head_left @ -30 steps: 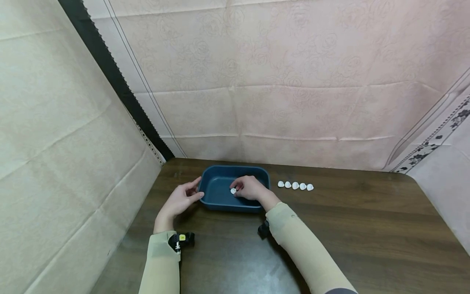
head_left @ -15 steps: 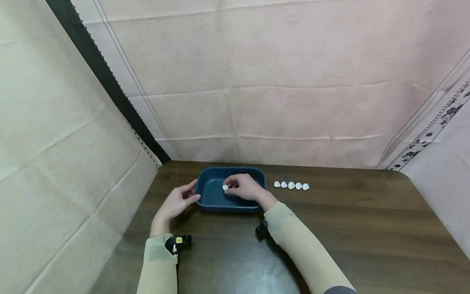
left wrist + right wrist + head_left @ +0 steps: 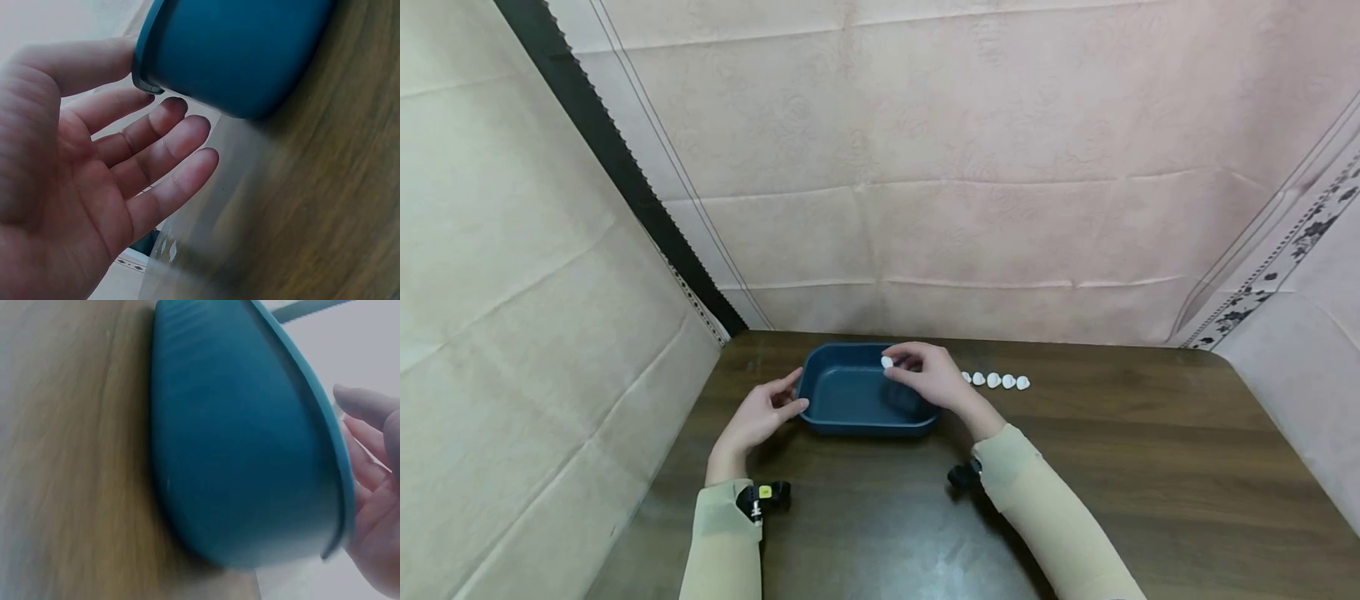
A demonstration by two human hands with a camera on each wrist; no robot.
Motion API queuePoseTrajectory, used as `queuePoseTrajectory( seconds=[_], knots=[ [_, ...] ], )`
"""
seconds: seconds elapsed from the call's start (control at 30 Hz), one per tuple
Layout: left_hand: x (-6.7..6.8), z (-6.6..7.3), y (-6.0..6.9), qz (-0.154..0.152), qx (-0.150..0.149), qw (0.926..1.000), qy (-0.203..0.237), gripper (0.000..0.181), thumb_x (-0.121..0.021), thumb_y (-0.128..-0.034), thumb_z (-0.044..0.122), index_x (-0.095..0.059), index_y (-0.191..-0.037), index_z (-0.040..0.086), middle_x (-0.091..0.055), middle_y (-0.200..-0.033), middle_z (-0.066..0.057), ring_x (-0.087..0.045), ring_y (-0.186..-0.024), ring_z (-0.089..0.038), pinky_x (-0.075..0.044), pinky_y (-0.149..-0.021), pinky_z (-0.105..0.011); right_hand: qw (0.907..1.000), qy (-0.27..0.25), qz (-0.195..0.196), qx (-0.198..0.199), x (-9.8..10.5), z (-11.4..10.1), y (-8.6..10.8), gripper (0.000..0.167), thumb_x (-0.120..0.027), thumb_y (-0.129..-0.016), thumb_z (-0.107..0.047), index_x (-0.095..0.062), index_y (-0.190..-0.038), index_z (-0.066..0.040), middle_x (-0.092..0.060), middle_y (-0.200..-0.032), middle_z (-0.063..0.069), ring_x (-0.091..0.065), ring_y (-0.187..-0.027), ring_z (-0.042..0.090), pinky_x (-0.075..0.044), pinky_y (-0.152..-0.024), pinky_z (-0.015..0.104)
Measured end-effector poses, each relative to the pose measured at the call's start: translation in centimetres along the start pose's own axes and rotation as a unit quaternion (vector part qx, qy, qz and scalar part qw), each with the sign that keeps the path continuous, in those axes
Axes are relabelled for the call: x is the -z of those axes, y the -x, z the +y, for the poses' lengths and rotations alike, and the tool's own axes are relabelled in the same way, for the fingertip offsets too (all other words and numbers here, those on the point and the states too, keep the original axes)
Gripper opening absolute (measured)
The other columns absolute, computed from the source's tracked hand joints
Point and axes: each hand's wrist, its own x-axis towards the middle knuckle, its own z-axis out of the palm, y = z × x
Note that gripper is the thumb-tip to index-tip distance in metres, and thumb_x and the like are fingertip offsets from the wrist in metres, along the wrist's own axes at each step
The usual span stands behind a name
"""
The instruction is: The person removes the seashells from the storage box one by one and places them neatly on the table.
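A dark blue rectangular plastic basin (image 3: 865, 430) stands on the wooden table. At its left end, my left hand (image 3: 758, 418) touches the rim with thumb and index finger. In the left wrist view that hand (image 3: 87, 156) has its other fingers extended and loose below the rim. My right hand (image 3: 931, 377) is over the basin's right side, pinching a small white rounded piece (image 3: 887, 362) between thumb and fingertips. Its exact kind is too small to tell. In the right wrist view the basin's side (image 3: 237, 437) hides part of the right hand (image 3: 375, 500).
A row of several similar white pieces (image 3: 994, 381) lies on the table (image 3: 1112, 450) right of the basin; the right hand partly covers its left end. Cloth walls (image 3: 970, 208) rise behind and at both sides.
My right hand has lifted the white piece from low inside the basin and moved it right and toward the far rim. The left hand stays at the basin's left end.
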Motion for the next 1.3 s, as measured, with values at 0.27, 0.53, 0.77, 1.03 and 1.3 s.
queuePoseTrajectory(
  seconds=[0.27, 0.53, 0.77, 1.03, 1.3],
  knots=[
    [0.0, 0.2, 0.0, 0.001, 0.0, 1.0, 0.004, 0.064, -0.073, -0.104, 0.028, -0.049, -0.162, 0.015, -0.063, -0.11, -0.01, -0.057, -0.102, -0.028, -0.047, -0.085, -0.043, 0.9928, -0.048, 0.109, -0.018, 3.5, 2.4, 3.7, 0.033, -0.08, -0.1, -0.033, -0.077, -0.128, -0.017, -0.075, -0.111, 0.003, -0.069, -0.1, 0.024, -0.056, -0.089, 0.041],
    [-0.2, 0.0, 0.0, 0.001, -0.006, 1.0, 0.0, 0.064, -0.073, -0.1041, 0.029, -0.05, -0.162, 0.015, -0.063, -0.108, -0.009, -0.057, -0.1, -0.028, -0.047, -0.082, -0.042, 0.9873, -0.022, 0.143, -0.066, 7.6, 5.1, 7.6, 0.037, -0.079, -0.101, -0.025, -0.073, -0.133, -0.006, -0.075, -0.11, 0.011, -0.068, -0.1, 0.021, -0.052, -0.082, 0.026],
    [-0.1, 0.0, 0.0, 0.001, -0.008, 1.0, -0.002, 0.065, -0.073, -0.1038, 0.032, -0.05, -0.162, 0.015, -0.064, -0.109, -0.009, -0.057, -0.101, -0.028, -0.047, -0.084, -0.042, 0.9825, 0.01, 0.139, -0.123, 10.9, 7.1, 10.0, 0.042, -0.077, -0.102, -0.029, -0.072, -0.136, -0.005, -0.075, -0.119, 0.013, -0.066, -0.106, 0.023, -0.052, -0.079, 0.027],
    [-0.1, 0.2, 0.1, 0.003, -0.01, 0.9999, -0.006, 0.065, -0.074, -0.1034, 0.031, -0.05, -0.162, 0.014, -0.064, -0.108, -0.009, -0.057, -0.1, -0.027, -0.047, -0.085, -0.043, 0.9772, 0.06, 0.123, -0.163, 13.5, 8.8, 11.4, 0.039, -0.075, -0.103, -0.026, -0.072, -0.135, -0.004, -0.074, -0.122, 0.015, -0.066, -0.107, 0.024, -0.052, -0.08, 0.026],
    [-0.1, 0.0, -0.1, 0.002, -0.005, 0.9999, -0.01, 0.065, -0.073, -0.1036, 0.032, -0.049, -0.162, 0.015, -0.064, -0.108, -0.009, -0.057, -0.101, -0.027, -0.047, -0.085, -0.043, 0.9712, 0.068, 0.11, -0.2, 14.8, 9.8, 12.5, 0.044, -0.074, -0.104, -0.032, -0.07, -0.138, -0.004, -0.071, -0.131, 0.017, -0.065, -0.121, 0.03, -0.051, -0.088, 0.028]
  ],
)
